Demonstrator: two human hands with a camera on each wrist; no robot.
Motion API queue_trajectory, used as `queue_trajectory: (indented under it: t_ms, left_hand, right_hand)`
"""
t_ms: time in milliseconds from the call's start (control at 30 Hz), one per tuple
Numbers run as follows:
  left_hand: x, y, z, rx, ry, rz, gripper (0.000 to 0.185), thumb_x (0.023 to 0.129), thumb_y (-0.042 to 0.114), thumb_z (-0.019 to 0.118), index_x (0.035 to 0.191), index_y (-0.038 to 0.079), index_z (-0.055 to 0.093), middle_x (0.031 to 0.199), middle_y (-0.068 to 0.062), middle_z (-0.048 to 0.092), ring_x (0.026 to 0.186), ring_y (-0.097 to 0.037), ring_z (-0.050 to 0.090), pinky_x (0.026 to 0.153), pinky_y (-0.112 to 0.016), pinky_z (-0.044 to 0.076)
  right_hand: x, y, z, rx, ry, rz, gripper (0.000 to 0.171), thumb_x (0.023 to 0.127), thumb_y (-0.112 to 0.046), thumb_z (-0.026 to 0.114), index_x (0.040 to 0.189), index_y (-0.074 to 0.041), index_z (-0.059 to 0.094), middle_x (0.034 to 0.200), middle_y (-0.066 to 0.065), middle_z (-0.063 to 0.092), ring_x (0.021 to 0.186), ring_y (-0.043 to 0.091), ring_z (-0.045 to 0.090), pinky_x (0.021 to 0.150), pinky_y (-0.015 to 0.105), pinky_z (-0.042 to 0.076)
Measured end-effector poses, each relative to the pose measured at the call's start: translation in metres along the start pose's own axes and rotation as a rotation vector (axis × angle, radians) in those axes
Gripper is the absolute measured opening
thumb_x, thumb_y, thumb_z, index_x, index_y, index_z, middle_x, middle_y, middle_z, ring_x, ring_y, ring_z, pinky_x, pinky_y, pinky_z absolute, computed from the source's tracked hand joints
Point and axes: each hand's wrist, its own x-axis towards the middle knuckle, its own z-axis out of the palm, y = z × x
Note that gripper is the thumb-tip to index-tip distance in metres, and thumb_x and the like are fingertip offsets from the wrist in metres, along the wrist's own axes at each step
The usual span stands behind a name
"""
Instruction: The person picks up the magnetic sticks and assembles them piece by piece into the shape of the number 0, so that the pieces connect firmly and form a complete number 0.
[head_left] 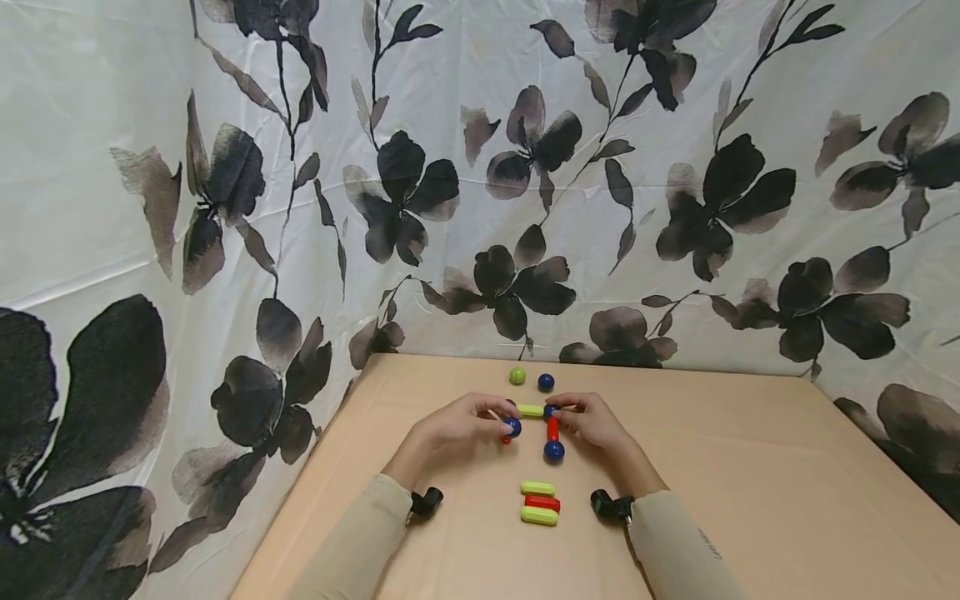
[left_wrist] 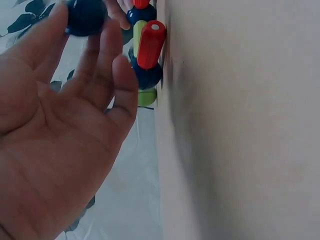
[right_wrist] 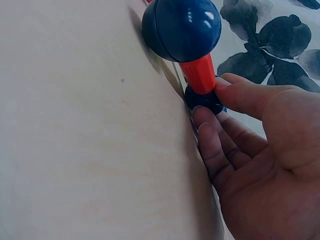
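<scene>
My left hand (head_left: 468,421) pinches a blue ball (left_wrist: 86,19) between thumb and fingers, above the table. Just beyond it, the free end of a red rod (left_wrist: 152,44) points toward the left wrist camera, joined to another blue ball (left_wrist: 147,76). A yellow-green rod (head_left: 531,411) runs across to a blue corner ball (right_wrist: 204,100), which my right hand (head_left: 596,421) grips with thumb and fingertips. From that corner a second red rod (right_wrist: 200,72) comes toward me, ending in a blue ball (right_wrist: 182,27). These joined pieces form a three-sided frame on the table.
Two yellow-green rods (head_left: 538,517) and a red rod (head_left: 542,502) lie side by side nearer me. Behind the frame sit a loose green ball (head_left: 517,376) and a blue ball (head_left: 546,382). A floral cloth (head_left: 450,333) hangs along the back edge of the table (head_left: 750,467).
</scene>
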Motion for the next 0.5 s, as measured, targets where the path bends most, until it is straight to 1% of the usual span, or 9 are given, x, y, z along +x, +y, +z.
queue_trajectory:
  t_ms: [133,233,300,400,467,500]
  left_hand:
    - [-0.0056,-0.0009,-0.0023,0.010,-0.102,-0.050,0.033,0.098,0.023,0.074,0.129,0.012,0.073,0.113,0.003,0.075,0.099,-0.018,0.061,0.083,-0.033,0.049]
    - [-0.0076,-0.0020,-0.0023,0.022,-0.151,-0.079,0.031,0.097,0.023,0.076,0.126,0.013,0.075,0.111,0.003,0.075,0.098,-0.017,0.062,0.079,-0.031,0.049]
    - [-0.0082,-0.0023,-0.0015,0.030,-0.170,-0.091,0.029,0.096,0.022,0.076,0.124,0.013,0.076,0.112,0.004,0.075,0.102,-0.017,0.062,0.083,-0.031,0.049]
    - [-0.0091,-0.0023,0.0004,0.042,-0.187,-0.098,0.026,0.096,0.021,0.076,0.121,0.013,0.077,0.112,0.003,0.075,0.107,-0.017,0.064,0.093,-0.035,0.048]
    - [-0.0098,-0.0022,0.0017,0.046,-0.193,-0.098,0.025,0.096,0.019,0.076,0.120,0.012,0.078,0.113,0.003,0.076,0.110,-0.017,0.064,0.101,-0.038,0.045]
    - [-0.0102,-0.0018,0.0024,0.053,-0.197,-0.097,0.025,0.096,0.018,0.076,0.120,0.012,0.078,0.113,0.004,0.076,0.110,-0.017,0.064,0.102,-0.039,0.045]
  right_hand:
    - [-0.0006,-0.0021,-0.0001,0.006,0.006,-0.006,0.028,0.099,-0.003,0.067,0.127,0.001,0.072,0.099,0.014,0.071,0.074,0.021,0.058,0.061,0.026,0.053]
    - [-0.0011,-0.0027,-0.0004,0.007,0.010,-0.005,0.028,0.099,-0.003,0.068,0.127,0.001,0.072,0.098,0.014,0.071,0.073,0.020,0.058,0.060,0.025,0.052]
    - [-0.0013,-0.0027,-0.0006,0.017,0.012,0.004,0.028,0.099,-0.004,0.068,0.127,-0.001,0.073,0.099,0.012,0.071,0.074,0.021,0.057,0.060,0.025,0.052]
    - [-0.0016,-0.0025,-0.0004,0.022,0.010,0.000,0.029,0.099,-0.003,0.068,0.127,0.000,0.072,0.100,0.014,0.072,0.075,0.022,0.058,0.061,0.026,0.053]
    - [-0.0012,-0.0005,-0.0003,0.024,0.006,-0.010,0.029,0.099,-0.004,0.068,0.127,0.001,0.072,0.101,0.017,0.071,0.075,0.023,0.058,0.061,0.026,0.053]
    - [-0.0012,0.0000,-0.0001,0.023,0.005,-0.013,0.029,0.099,-0.004,0.068,0.127,0.002,0.072,0.101,0.018,0.071,0.076,0.023,0.058,0.061,0.026,0.053]
